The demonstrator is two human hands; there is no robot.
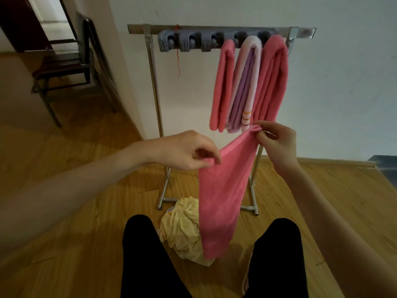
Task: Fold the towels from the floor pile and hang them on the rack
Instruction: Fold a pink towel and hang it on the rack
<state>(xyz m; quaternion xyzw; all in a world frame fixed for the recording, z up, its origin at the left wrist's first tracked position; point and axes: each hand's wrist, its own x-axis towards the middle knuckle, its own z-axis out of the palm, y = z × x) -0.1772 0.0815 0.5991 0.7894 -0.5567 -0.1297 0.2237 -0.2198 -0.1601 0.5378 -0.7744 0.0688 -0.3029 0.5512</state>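
Grip: left hand (189,152) and right hand (276,139) each pinch a top corner of the pink towel (221,201).
Towel position: hanging lengthwise before the rack (221,31), above the yellow floor pile (184,229).
Rack: three folded towels (249,82) hung.

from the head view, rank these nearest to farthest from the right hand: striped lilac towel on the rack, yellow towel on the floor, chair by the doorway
1. striped lilac towel, hanging just above the right hand.
2. yellow towel, crumpled on the floor below, between the legs.
3. chair, far left by the doorway.
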